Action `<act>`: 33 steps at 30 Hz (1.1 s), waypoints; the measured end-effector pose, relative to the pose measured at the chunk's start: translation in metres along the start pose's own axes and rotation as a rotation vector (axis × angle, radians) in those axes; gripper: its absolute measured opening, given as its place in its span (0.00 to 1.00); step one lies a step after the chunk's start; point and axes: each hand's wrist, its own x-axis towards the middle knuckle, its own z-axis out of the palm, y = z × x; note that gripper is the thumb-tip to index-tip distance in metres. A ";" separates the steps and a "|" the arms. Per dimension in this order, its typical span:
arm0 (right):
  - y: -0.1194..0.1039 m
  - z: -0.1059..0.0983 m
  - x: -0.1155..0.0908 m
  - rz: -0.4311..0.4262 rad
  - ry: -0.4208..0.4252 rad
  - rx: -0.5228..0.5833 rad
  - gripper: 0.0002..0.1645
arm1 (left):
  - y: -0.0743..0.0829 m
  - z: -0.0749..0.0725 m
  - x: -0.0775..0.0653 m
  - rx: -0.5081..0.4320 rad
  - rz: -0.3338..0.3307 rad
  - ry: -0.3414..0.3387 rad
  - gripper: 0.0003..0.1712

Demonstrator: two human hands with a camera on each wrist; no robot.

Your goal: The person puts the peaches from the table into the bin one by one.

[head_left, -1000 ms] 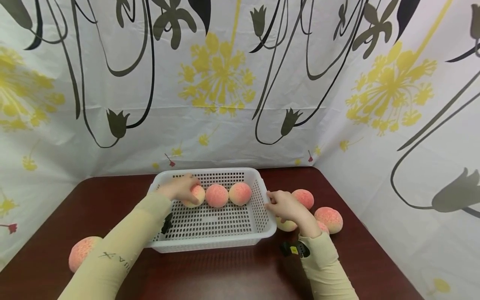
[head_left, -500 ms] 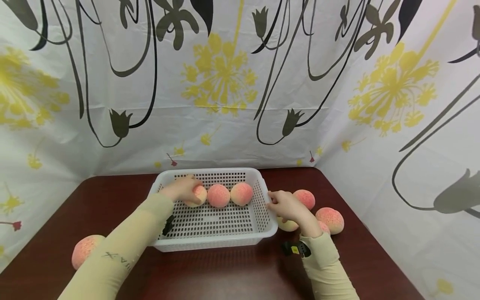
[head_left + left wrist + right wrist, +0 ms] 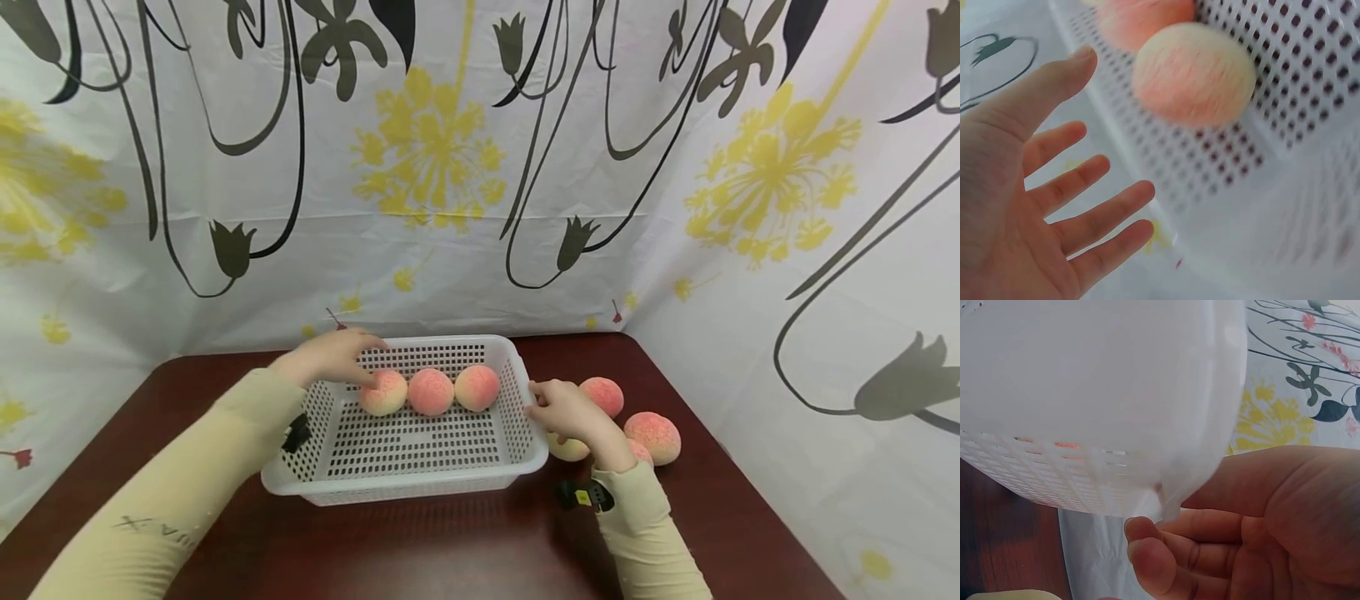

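Three pink-and-cream peaches, left (image 3: 383, 393), middle (image 3: 431, 392) and right (image 3: 477, 388), sit in a row along the back of a white perforated plastic basket (image 3: 405, 485). My left hand (image 3: 330, 358) hovers over the basket's left back corner, beside the left peach. In the left wrist view its fingers (image 3: 1104, 219) are spread and apart from the nearest peach (image 3: 1194, 75). My right hand (image 3: 573, 412) grips the basket's right rim. The right wrist view shows its thumb behind the rim and curled fingers (image 3: 1154, 562) under the edge.
Several more peaches lie on the dark red table (image 3: 420, 550) right of the basket, among them a back one (image 3: 602, 395) and an outer one (image 3: 653, 437); my right hand partly covers others. A white flower-patterned sheet (image 3: 420, 283) hangs behind the table and along the right.
My left hand has let go of the left peach and moved up and left, its fingers spread. The left forearm now covers the lone peach on the table's left. The right hand stays put.
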 end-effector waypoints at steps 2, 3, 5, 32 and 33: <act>0.000 0.000 0.000 0.013 -0.005 -0.001 0.32 | -0.004 -0.013 -0.012 -0.001 0.025 0.008 0.38; -0.001 0.000 -0.001 0.018 -0.004 -0.001 0.31 | -0.008 -0.019 -0.019 -0.009 0.038 0.010 0.38; -0.002 0.000 0.000 0.019 0.000 -0.001 0.31 | -0.014 -0.030 -0.034 -0.020 0.062 0.019 0.38; -0.004 0.003 -0.003 0.016 0.023 0.013 0.23 | -0.127 0.035 -0.216 -0.186 0.081 0.079 0.27; -0.004 0.003 -0.002 0.012 0.021 0.017 0.22 | -0.129 0.037 -0.217 -0.201 0.074 0.067 0.27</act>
